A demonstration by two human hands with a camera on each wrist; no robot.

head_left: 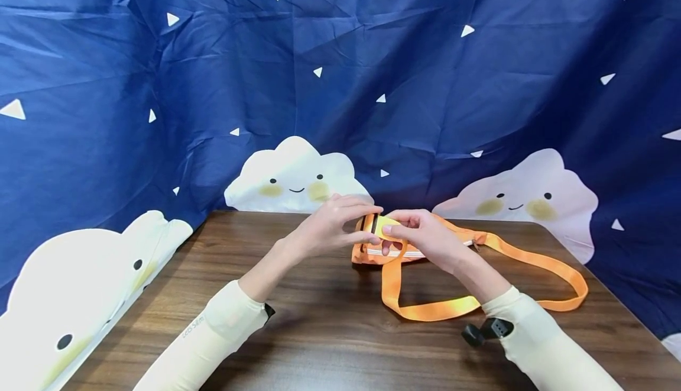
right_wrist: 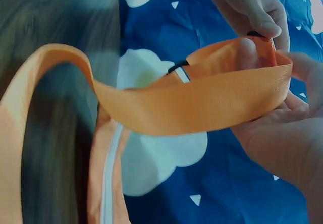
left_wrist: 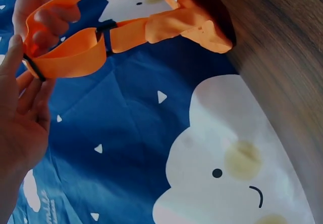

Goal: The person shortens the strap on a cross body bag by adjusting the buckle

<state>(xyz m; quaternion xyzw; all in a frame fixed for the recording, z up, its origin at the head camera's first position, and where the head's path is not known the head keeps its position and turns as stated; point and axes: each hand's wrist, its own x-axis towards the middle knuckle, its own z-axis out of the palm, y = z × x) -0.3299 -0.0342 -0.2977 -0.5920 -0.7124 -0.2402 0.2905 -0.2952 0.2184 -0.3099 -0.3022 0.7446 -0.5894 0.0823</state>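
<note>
An orange pouch (head_left: 360, 254) with a white zipper (right_wrist: 110, 168) lies near the table's far edge, its long webbing strap (head_left: 436, 310) looping to the right. My left hand (head_left: 336, 223) pinches a black strap slider (left_wrist: 34, 66) between thumb and fingertips. Beside it, my right hand (head_left: 428, 238) grips the doubled webbing, thumb on the near face and fingers inside the fold. Between slider and pouch, a second black buckle (left_wrist: 106, 26) joins the strap to a short orange tab (left_wrist: 128, 34). The raised webbing forms an open loop in the right wrist view.
The brown wood-grain table (head_left: 319, 332) stretches toward me. Behind it hangs a blue cloth (head_left: 372, 71) with white clouds and triangles. A black wrist device (head_left: 498, 327) sits on my right sleeve, over the table near the strap.
</note>
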